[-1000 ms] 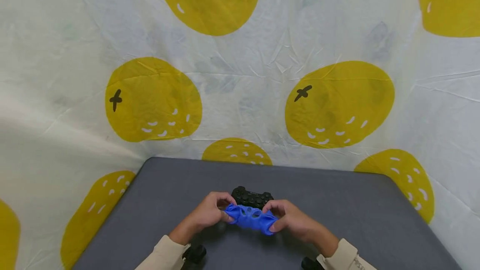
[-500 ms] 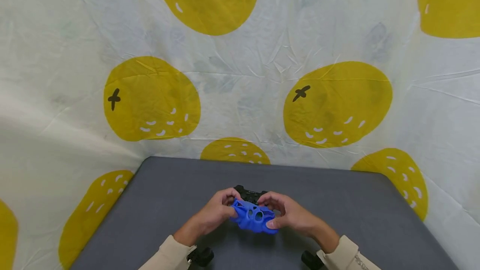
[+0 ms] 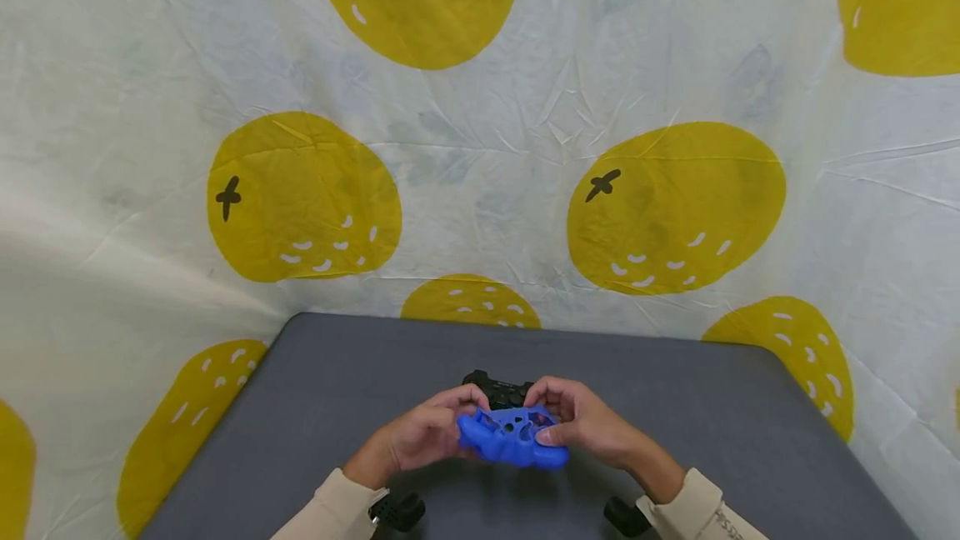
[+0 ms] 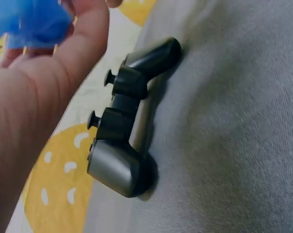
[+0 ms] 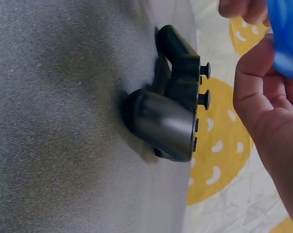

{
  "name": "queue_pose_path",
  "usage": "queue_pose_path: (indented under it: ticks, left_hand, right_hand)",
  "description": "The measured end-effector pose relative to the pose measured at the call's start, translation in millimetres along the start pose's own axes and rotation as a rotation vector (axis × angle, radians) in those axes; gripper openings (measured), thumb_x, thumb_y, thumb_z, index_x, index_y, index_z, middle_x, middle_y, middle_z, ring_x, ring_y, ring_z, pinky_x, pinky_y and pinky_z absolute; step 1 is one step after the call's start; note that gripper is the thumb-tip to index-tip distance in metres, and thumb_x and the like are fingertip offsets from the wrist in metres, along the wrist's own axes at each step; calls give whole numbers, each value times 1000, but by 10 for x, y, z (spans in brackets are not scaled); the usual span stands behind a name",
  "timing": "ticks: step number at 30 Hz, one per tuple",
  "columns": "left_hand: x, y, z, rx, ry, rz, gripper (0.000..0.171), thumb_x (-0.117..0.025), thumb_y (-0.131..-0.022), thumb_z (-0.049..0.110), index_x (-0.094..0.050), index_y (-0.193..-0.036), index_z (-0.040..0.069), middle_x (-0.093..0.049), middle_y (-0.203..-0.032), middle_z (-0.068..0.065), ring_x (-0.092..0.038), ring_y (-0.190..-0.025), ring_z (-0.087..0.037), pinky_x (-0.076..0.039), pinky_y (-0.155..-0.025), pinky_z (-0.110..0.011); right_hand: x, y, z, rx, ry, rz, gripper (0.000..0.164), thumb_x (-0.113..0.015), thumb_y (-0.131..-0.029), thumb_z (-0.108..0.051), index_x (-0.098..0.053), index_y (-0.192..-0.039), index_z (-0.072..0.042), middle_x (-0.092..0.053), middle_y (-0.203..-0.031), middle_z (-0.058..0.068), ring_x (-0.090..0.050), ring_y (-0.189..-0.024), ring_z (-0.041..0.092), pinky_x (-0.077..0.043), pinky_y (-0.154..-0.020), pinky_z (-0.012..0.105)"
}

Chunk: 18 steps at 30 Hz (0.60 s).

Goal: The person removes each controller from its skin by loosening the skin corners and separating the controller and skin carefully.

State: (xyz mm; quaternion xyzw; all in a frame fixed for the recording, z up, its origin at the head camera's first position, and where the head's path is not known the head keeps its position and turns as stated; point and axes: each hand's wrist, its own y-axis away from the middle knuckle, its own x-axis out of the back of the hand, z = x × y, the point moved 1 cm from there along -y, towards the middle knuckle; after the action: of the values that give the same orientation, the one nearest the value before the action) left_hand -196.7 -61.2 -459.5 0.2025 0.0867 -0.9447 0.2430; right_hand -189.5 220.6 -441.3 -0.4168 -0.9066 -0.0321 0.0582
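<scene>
A blue, soft-looking game controller cover (image 3: 495, 445) with cut-out holes is held up between both hands, in front of a black game controller (image 3: 501, 388). My left hand (image 3: 420, 437) grips the cover's left end, fingertips at its upper edge. At the other end my right hand (image 3: 588, 427) pinches it, thumb on the near face and fingers behind. Only part of the cover (image 4: 37, 22) shows in the left wrist view, and a blurred corner of the cover (image 5: 287, 39) in the right wrist view. The black controller (image 4: 119, 116) lies on the table, its two thumbsticks showing.
The grey cloth-covered table (image 3: 360, 365) reaches back to a white curtain (image 3: 480, 207) printed with yellow fruit, which also hangs along both sides. Black wrist devices (image 3: 399, 512) sit below the sleeves.
The cover was bunched and stretched between the hands; it has spread out and tilted, its holes and rounded grips more visible. The left hand has shifted its hold; the black controller stays on the table.
</scene>
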Motion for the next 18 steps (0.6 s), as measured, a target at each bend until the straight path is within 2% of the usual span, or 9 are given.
queue_pose_path:
  ticks: [3, 8, 11, 14, 18]
  left_hand:
    - [-7, 11, 4, 32, 31, -9, 37, -40, -88, 13, -53, -121, 21, -66, -114, 4, -63, -104, -15, -57, -95, -38]
    - [-10, 13, 11, 7, 28, 2, 32, -38, -93, 10, -54, -120, 17, -70, -111, 7, -65, -95, -8, -58, -87, -27]
    - [-14, 4, 1, 1, -2, 37, 23, -45, -99, 9, -54, -119, 17, -71, -107, 7, -66, -93, -6, -58, -85, -23]
    - [-5, 2, -17, -24, -35, 101, 19, -55, -100, 10, -56, -117, 16, -70, -104, 5, -68, -92, -7, -59, -83, -23]
    - [27, 6, -30, -71, -54, 155, 16, -60, -101, 11, -58, -116, 15, -70, -105, 4, -68, -93, -8, -59, -81, -23]
  right_hand:
    - [8, 1, 8, 36, -44, 2, 44, -71, -93, -2, -50, -128, 15, -65, -114, 2, -64, -98, 10, -55, -87, 24]
    - [25, 13, 6, 81, -73, 3, 46, -71, -92, -2, -49, -127, 19, -67, -102, 1, -61, -86, 7, -53, -76, 25]
    - [30, 19, -5, 90, -76, 10, 45, -71, -92, -1, -51, -126, 18, -67, -97, 1, -60, -82, 7, -53, -73, 26]
    - [29, 16, -19, 79, -95, 11, 42, -71, -91, -1, -53, -125, 17, -69, -96, -2, -62, -80, 7, -55, -73, 25]
    - [34, 11, -27, 89, -139, -20, 36, -69, -93, -1, -55, -122, 15, -72, -92, -5, -64, -76, 5, -56, -71, 23]
